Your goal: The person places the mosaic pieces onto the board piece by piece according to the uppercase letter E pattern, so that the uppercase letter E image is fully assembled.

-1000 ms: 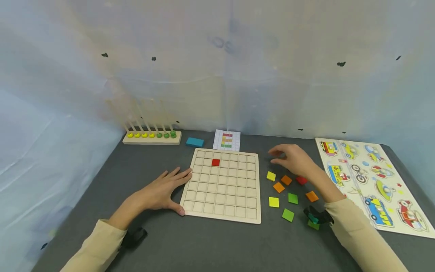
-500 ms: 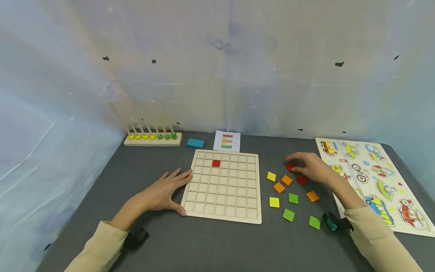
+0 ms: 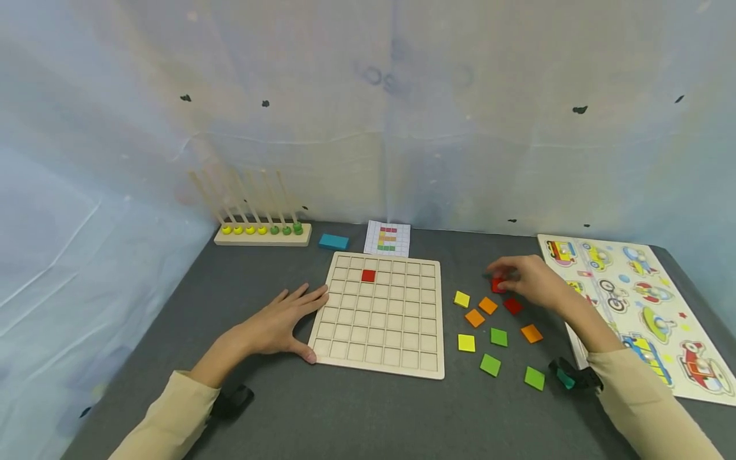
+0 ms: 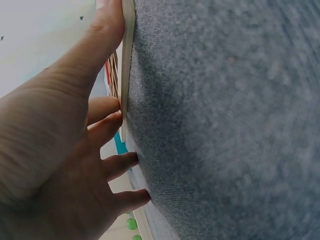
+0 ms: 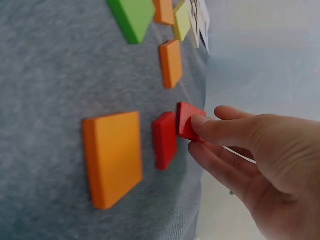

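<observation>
The right grip (image 3: pixel 535 281) pinches a tilted red tile (image 5: pixel 185 117) between thumb and fingers, just beside a second red tile (image 5: pixel 166 141) on the dark counter (image 3: pixel 345 415). The left grip (image 3: pixel 282 322) is spread, thumb and some fingertips touching the left edge of the wooden board (image 3: pixel 376 335). A third red tile (image 3: pixel 368 275) sits in one board square, near the far edge.

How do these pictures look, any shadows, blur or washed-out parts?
Head: light soft and mostly even, the wooden pegs fading against the pale sheet; left wrist: a dark shadow on the gray cloth beside the board, the cloth's texture blurred; right wrist: cloth soft too, background pale and low in detail, red tile between the fingers distinct.
</observation>
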Demonstrator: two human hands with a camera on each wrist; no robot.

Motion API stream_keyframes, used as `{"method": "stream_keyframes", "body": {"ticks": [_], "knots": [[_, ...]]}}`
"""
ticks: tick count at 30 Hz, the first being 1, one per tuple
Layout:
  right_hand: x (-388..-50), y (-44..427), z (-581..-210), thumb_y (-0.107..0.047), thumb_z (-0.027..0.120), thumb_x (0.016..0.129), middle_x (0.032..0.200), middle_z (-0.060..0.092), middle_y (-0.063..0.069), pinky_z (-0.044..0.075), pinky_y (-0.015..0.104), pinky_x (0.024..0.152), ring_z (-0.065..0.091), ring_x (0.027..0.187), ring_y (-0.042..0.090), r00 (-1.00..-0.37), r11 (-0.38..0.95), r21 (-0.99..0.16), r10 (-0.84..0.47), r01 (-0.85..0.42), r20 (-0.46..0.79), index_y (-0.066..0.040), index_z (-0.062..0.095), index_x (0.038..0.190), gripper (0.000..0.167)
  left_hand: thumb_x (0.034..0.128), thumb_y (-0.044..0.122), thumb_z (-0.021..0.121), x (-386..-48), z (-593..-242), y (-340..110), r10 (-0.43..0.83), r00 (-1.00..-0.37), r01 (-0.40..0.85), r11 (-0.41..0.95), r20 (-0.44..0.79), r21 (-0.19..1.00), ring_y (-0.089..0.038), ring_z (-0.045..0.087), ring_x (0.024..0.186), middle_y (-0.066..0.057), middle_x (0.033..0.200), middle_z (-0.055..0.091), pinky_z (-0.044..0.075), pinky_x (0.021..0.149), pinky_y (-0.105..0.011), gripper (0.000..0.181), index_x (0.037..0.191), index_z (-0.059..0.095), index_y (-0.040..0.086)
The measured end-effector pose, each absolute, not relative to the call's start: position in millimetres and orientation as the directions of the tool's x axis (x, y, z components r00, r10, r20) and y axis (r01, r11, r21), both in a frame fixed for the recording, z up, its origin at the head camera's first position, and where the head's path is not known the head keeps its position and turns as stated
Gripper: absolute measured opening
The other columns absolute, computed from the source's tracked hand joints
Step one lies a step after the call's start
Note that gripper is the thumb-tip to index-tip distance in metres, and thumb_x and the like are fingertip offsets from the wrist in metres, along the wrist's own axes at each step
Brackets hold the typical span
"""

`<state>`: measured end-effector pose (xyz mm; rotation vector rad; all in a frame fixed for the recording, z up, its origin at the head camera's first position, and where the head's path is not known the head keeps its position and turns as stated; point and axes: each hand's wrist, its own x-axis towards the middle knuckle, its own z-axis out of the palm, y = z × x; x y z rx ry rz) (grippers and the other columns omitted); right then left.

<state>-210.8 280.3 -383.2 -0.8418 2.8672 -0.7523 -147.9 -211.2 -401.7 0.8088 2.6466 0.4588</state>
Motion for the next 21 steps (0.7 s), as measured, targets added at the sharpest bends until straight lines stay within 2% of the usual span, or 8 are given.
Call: {"method": "stream_keyframes", "body": {"ticks": [7, 21], "knots": [[-216, 272, -378, 0.007, 0.072, 0.083, 0.091, 0.07, 0.007, 0.057, 0.042, 0.075, 0.067, 0.082, 0.024, -0.846, 0.724, -0.47, -0.523, -0.506, 0.105, 0.006, 0.068, 0.115, 0.032, 0.0654, 0.067, 0.073, -147, -401, -212, 0.583, -0.783, 0.473, 0.785, -0.218, 0.399, -0.039, 0.008, 0.149, -0.006, 0.164, 0.015, 0.009, 0.113, -0.067, 0.118, 0.157, 0.023, 0.011], [-227, 231, -374, 0.005, 0.07, 0.086, 0.095, 0.07, 0.008, 0.055, 0.043, 0.08, 0.065, 0.088, 0.025, -0.844, 0.703, -0.503, -0.526, -0.503, 0.11, 0.003, 0.068, 0.117, 0.031, 0.0648, 0.067, 0.074, -147, -403, -213, 0.582, -0.788, 0.472, 0.78, -0.2, 0.41, -0.039, 0.009, 0.148, -0.006, 0.163, 0.016, 0.008, 0.113, -0.067, 0.118, 0.157, 0.024, 0.012]]}}
